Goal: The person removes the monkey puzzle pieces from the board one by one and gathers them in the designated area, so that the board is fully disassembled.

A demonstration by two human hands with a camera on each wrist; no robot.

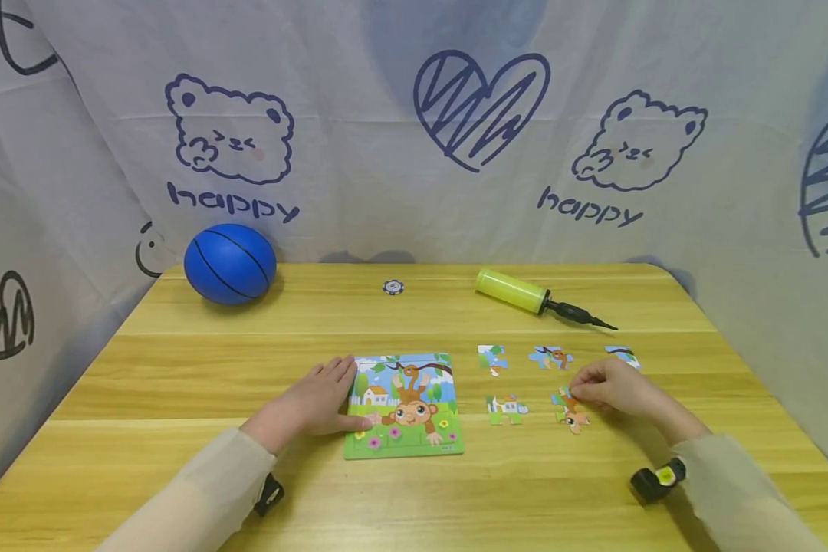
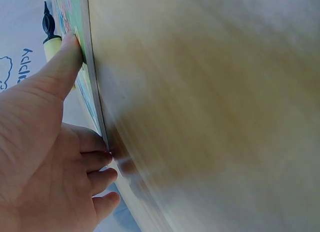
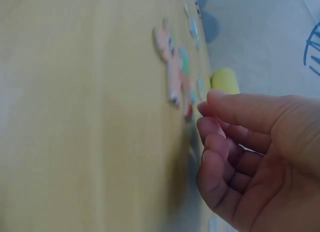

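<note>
My left hand (image 1: 320, 400) lies at the left side of a square monkey jigsaw board (image 1: 403, 446), its thumb over the printed face and its fingers along the edge. In the left wrist view the thumb (image 2: 70, 56) touches the board's front part. On the right, my right hand (image 1: 610, 386) hovers with bent fingers over a monkey-face puzzle piece (image 1: 574, 418). The right wrist view puts the thumb and fingertips close by this piece (image 3: 174, 71), with nothing visible pinched between them.
Other loose puzzle pieces lie nearby: a house piece (image 1: 507, 409), a sky piece (image 1: 492, 358), a monkey-tail piece (image 1: 550, 356) and a branch piece (image 1: 622, 355). Farther back are a blue ball (image 1: 231, 264), a round chip (image 1: 393, 287) and a yellow hand pump (image 1: 514, 291).
</note>
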